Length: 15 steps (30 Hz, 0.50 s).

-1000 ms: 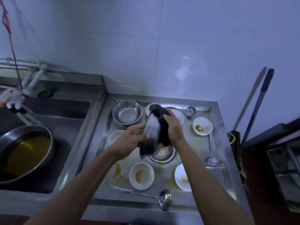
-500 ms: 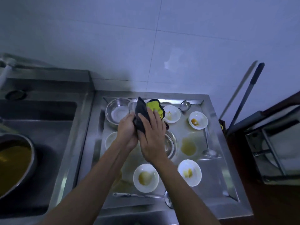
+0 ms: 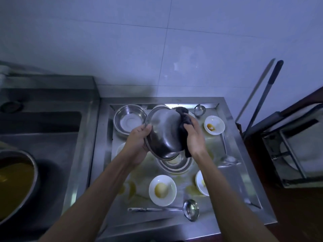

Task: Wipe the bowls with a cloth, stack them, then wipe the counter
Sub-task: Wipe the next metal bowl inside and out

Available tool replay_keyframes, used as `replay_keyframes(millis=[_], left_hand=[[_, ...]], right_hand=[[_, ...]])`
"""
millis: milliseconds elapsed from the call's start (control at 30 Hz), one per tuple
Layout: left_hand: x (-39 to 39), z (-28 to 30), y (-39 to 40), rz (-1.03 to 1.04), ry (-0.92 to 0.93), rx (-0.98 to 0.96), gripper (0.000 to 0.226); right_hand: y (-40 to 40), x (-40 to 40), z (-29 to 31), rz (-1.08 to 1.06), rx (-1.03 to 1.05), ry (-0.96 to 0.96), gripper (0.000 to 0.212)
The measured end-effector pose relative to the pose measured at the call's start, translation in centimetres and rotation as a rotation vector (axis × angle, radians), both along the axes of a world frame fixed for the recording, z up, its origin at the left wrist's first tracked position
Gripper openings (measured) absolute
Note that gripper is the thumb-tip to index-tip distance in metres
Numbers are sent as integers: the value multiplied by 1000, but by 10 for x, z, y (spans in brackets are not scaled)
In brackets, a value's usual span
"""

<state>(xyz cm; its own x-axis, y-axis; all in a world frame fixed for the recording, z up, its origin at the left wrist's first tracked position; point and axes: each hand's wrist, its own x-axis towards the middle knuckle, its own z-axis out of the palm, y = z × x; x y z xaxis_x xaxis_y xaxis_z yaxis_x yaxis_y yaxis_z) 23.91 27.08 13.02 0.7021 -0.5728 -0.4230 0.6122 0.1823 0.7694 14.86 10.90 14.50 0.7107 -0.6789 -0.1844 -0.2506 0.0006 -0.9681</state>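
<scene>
Down at the near edge of the steel counter (image 3: 244,186) a ladle (image 3: 190,209) lies flat, and just beyond it sits a white bowl (image 3: 162,190) with yellow residue. Puddles of yellow liquid (image 3: 130,188) spread beside it. Further in, both hands are up over the counter: the left hand (image 3: 138,140) grips the rim of a steel bowl (image 3: 164,133), tilted, its outside facing the camera, while the right hand (image 3: 194,137) clutches a dark cloth (image 3: 185,124) against the bowl's side. Under them rests another steel bowl (image 3: 176,162). At the back, one more metal bowl (image 3: 130,119) sits by the wall.
</scene>
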Motion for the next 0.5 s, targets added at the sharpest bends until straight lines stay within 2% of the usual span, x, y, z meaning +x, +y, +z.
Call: replay_keyframes(millis=[133,300,367,500], left_hand=[[-13,-1,-12,-32,-109,97,23],[-21,-5,-24,11,-132,110,28],[-24,-5,-28,0,-205,92,32],[-33,7,-36,-47,-321,88,40]], right_hand=[[3,11,4,142,-362,-57,42],[32,-1,-5,314,-740,-144,47],[37,-15,-11,347,-824,-165,48],[9,-18,-6,418,-856,-238,51]])
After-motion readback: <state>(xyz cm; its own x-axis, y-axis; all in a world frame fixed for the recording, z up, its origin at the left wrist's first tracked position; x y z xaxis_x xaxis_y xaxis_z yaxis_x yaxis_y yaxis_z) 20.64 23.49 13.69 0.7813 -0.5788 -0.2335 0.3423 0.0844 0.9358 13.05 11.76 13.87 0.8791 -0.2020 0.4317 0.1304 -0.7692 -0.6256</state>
